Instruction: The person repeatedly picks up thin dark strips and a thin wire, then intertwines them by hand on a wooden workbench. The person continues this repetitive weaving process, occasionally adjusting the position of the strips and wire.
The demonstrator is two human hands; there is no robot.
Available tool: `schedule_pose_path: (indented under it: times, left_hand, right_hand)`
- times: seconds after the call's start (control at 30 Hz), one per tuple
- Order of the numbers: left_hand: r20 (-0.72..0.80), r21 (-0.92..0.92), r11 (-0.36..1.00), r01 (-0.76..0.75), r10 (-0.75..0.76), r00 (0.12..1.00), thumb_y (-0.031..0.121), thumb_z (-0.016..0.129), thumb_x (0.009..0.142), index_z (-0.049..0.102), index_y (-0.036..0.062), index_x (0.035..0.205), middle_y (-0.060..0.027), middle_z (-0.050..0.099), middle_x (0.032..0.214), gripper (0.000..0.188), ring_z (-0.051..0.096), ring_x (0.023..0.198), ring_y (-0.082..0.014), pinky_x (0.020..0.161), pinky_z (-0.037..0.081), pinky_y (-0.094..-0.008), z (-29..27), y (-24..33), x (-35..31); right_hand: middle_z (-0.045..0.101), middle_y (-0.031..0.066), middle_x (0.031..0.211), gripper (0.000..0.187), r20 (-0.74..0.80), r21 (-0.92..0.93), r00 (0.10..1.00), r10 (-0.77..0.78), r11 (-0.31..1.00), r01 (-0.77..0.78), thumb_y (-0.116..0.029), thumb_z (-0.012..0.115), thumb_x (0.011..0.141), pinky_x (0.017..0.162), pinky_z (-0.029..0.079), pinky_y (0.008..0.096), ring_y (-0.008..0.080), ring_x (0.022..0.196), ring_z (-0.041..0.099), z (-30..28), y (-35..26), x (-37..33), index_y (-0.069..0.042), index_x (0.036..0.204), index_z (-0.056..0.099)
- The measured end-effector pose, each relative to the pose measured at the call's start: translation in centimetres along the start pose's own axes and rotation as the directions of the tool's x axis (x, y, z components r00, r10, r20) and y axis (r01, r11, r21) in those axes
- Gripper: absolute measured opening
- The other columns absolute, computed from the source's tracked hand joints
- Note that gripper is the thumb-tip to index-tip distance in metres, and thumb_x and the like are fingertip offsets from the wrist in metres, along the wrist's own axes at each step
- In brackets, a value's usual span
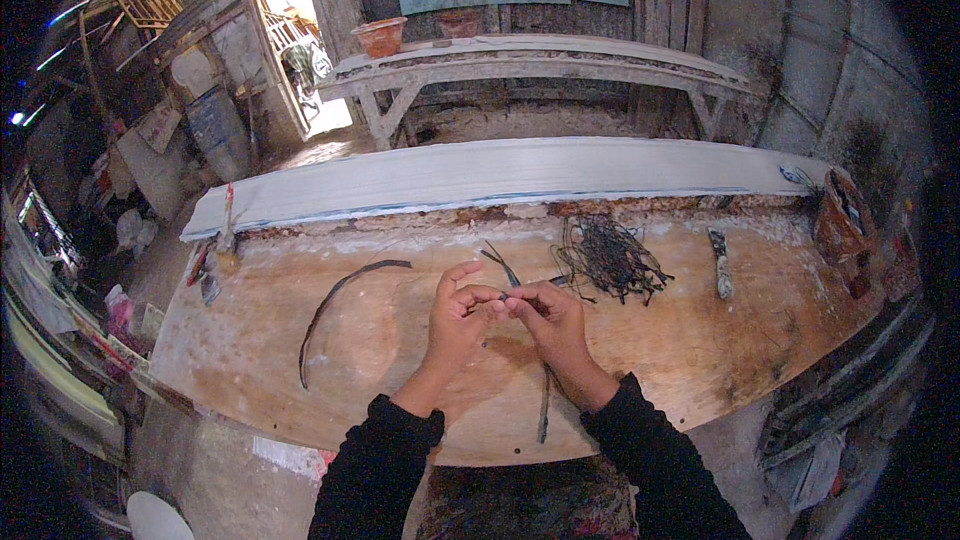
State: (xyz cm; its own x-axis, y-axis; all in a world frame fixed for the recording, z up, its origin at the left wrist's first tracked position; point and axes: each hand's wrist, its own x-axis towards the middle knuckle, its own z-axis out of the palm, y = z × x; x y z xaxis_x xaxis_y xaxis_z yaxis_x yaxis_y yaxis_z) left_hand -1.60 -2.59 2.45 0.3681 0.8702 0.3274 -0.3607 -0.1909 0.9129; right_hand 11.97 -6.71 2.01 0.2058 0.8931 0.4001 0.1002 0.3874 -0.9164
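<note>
My left hand and my right hand meet over the middle of the board, thumbs and forefingers pinched together. Between the fingertips is a thin dark strip, whose ends stick out beyond them; most of the pinched part is hidden. Under my right wrist, a dark length runs toward the board's near edge; I cannot tell if it is the same strip. To the left lies a long curved black strip. A tangled pile of short black strips sits just beyond my right hand.
The wooden board has a long white slab along its far side. A brush stands at the left, a stained tool lies at the right. An orange-brown pot is at the right end. Behind stands a bench.
</note>
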Motion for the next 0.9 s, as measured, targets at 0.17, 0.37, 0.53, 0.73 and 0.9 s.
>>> schedule_pose_path:
  times: [0.17,0.37,0.53,0.73,0.9]
  left_hand:
    - [-0.014,0.011,1.000,-0.018,0.018,1.000,-0.004,0.058,0.075,0.029,0.0039,0.120,-0.0100,0.060,0.083,0.055,0.056,0.076,-0.0116,0.067,0.046,-0.0233,0.3,0.3,-0.1]
    - [-0.001,0.336,0.931,-0.145,0.154,0.988,-0.002,0.057,0.077,0.031,0.0042,0.122,-0.0063,0.059,0.086,0.052,0.056,0.081,-0.0120,0.068,0.047,-0.0231,0.3,-1.2,-0.6]
    - [-0.039,0.382,0.904,-0.193,0.224,0.974,-0.002,0.057,0.077,0.037,0.0039,0.118,-0.0049,0.057,0.083,0.046,0.056,0.080,-0.0117,0.066,0.047,-0.0226,0.8,-0.9,-0.7]
    - [-0.062,0.172,0.984,-0.041,0.053,0.997,-0.001,0.057,0.077,0.043,0.0017,0.107,-0.0045,0.056,0.080,0.034,0.055,0.075,-0.0106,0.061,0.047,-0.0231,0.4,-1.2,0.0]
    - [-0.029,0.018,0.993,0.115,-0.115,0.993,0.001,0.057,0.078,0.050,0.0012,0.087,-0.0034,0.056,0.077,0.012,0.055,0.070,-0.0096,0.059,0.046,-0.0224,-0.1,-1.0,0.1]
  right_hand:
    - [0.056,0.0050,0.078,0.011,0.014,-0.037,1.000,0.002,0.999,-0.002,-0.005,0.061,0.076,0.062,0.044,0.0220,0.0108,0.070,0.055,-0.2,-1.0,-0.1,0.000,0.085,0.061]
    - [0.055,0.0060,0.079,0.010,0.046,-0.229,0.993,-0.113,0.966,0.120,-0.003,0.059,0.076,0.063,0.045,0.0224,0.0117,0.074,0.056,-0.5,0.2,0.3,0.001,0.085,0.059]
    - [0.053,0.0062,0.079,0.007,0.054,-0.295,0.990,-0.130,0.945,0.140,-0.005,0.056,0.078,0.061,0.043,0.0227,0.0118,0.072,0.052,-0.1,-0.2,0.1,0.001,0.082,0.054]
    - [0.052,0.0038,0.079,0.007,0.069,-0.136,0.992,0.105,0.986,-0.095,-0.010,0.051,0.083,0.064,0.040,0.0208,0.0103,0.071,0.049,0.6,1.3,-0.1,-0.004,0.083,0.047]
    - [0.052,0.0018,0.078,0.008,0.316,0.344,0.893,0.320,0.839,-0.422,-0.014,0.047,0.086,0.064,0.039,0.0202,0.0089,0.071,0.049,-0.1,0.0,0.2,-0.007,0.084,0.049]
